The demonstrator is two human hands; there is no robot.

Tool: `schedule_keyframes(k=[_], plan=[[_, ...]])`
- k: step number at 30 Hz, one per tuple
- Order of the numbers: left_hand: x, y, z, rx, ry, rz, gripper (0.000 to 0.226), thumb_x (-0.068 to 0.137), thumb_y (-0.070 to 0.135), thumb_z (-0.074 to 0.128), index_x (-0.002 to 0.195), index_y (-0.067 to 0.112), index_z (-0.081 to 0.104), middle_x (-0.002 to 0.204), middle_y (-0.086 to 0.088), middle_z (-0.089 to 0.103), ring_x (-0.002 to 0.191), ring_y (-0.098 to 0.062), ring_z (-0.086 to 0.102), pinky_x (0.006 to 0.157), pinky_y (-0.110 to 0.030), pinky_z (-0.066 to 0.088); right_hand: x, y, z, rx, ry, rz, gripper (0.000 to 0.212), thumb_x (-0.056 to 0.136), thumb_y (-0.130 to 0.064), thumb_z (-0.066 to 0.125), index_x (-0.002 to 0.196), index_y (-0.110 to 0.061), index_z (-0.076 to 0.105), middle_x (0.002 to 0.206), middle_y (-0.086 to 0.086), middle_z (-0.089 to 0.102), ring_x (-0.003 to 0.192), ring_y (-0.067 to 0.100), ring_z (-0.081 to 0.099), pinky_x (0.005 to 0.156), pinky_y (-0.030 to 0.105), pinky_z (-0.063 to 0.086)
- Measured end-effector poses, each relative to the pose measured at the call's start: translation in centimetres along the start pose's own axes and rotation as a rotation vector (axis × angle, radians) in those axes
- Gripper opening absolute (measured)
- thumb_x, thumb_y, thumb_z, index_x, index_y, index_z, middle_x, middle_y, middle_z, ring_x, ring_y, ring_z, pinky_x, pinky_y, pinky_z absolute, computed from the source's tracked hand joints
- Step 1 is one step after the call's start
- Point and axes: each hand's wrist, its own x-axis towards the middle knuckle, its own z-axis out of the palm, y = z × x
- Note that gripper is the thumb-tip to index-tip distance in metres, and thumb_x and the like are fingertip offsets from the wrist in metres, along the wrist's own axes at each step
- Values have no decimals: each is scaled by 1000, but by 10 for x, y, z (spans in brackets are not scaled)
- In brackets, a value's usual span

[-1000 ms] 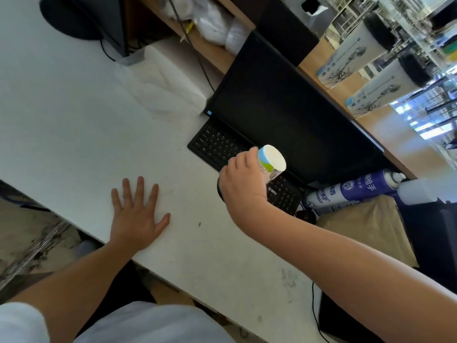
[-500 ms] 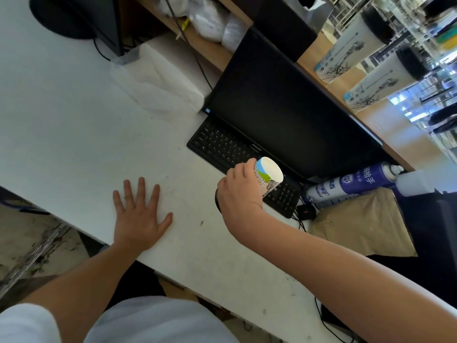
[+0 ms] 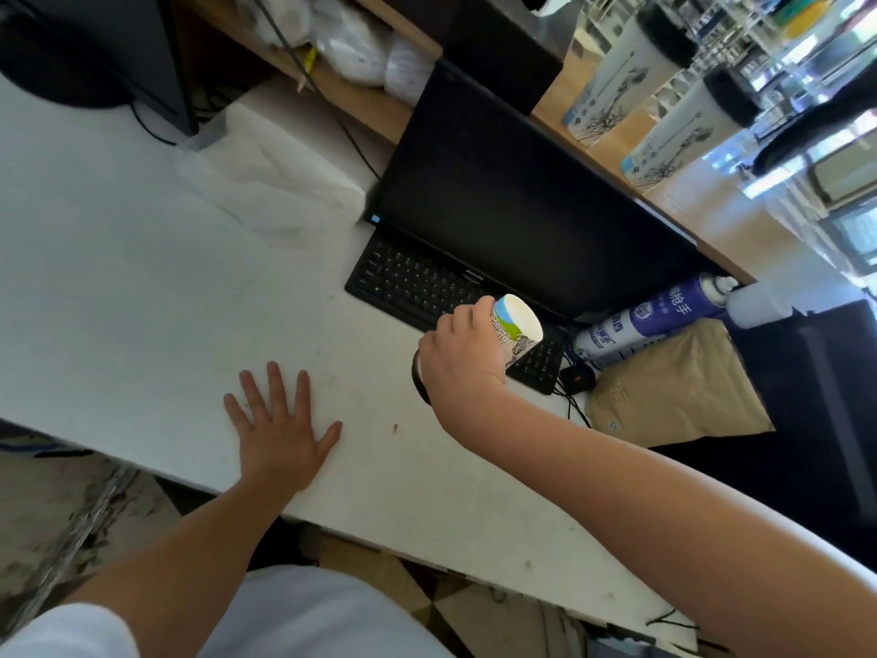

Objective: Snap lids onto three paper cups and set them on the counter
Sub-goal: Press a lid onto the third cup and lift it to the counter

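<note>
My right hand point(image 3: 462, 356) grips a paper cup point(image 3: 515, 327) with a green, blue and white print. The cup is tilted, its white base pointing up and to the right, above the right end of a keyboard. A dark lid rim point(image 3: 418, 377) shows at the cup's mouth, mostly hidden behind my hand. My left hand point(image 3: 277, 422) lies flat on the white counter point(image 3: 142, 301), fingers spread, holding nothing. Two tall printed cups with dark lids point(image 3: 626, 73) point(image 3: 683, 130) stand on the raised wooden counter point(image 3: 702, 206) at the upper right.
A black monitor point(image 3: 522, 206) and keyboard point(image 3: 417, 287) stand behind the cup. A purple spray can point(image 3: 650, 320) and a brown paper bag point(image 3: 678, 387) lie to the right. White plastic bags point(image 3: 275, 182) lie at the back left.
My right hand has carried the cup a little down and to the right, over the keyboard's end. My left hand stays flat on the counter.
</note>
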Motion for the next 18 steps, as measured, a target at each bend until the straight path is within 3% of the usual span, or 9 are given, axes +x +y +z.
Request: schedule_keyframes(k=[3, 9, 12, 13, 16, 18], plan=[[4, -3, -5, -44, -90, 7, 95, 83, 81, -3, 147, 20, -37, 148, -19, -49, 131, -48, -50, 100, -63, -35, -3, 11, -1, 280, -45, 57, 65, 82, -31, 73, 141, -16, 48, 135, 13, 54, 128, 39, 47, 113, 60, 25], [7, -20, -17, -22, -211, 116, 96, 85, 82, 5, 143, 22, -43, 144, -19, -54, 138, -51, -41, 93, -59, -41, -22, 42, 24, 1147, -90, 293, 83, 70, -30, 86, 140, -26, 42, 130, 3, 55, 122, 32, 51, 102, 50, 40], [8, -29, -21, 3, -224, 162, 97, 84, 83, 4, 142, 21, -43, 143, -18, -54, 140, -51, -39, 92, -57, -42, -40, 47, 34, 1709, 10, 445, 74, 64, -31, 89, 124, -36, 46, 110, -9, 61, 99, 18, 63, 72, 34, 53], [8, -30, -22, 7, -223, 172, 97, 83, 84, 4, 142, 21, -43, 144, -19, -53, 141, -51, -38, 96, -58, -40, -47, 46, 37, 1846, 64, 494, 71, 63, -31, 89, 120, -37, 48, 105, -11, 63, 92, 13, 64, 65, 29, 52], [10, -32, -25, 74, -218, 183, 99, 83, 84, 6, 140, 20, -43, 149, -21, -48, 142, -52, -34, 112, -64, -21, -63, 33, 43, 2141, 181, 559, 70, 65, -28, 92, 123, -38, 53, 107, -13, 69, 94, 5, 69, 72, 23, 55], [10, -27, -30, 114, -269, 185, 101, 85, 84, 12, 145, 20, -39, 155, -23, -42, 143, -53, -32, 115, -66, -13, -69, 22, 49, 2332, 232, 557, 71, 67, -18, 92, 126, -34, 55, 107, -9, 74, 94, 4, 73, 72, 19, 58]])
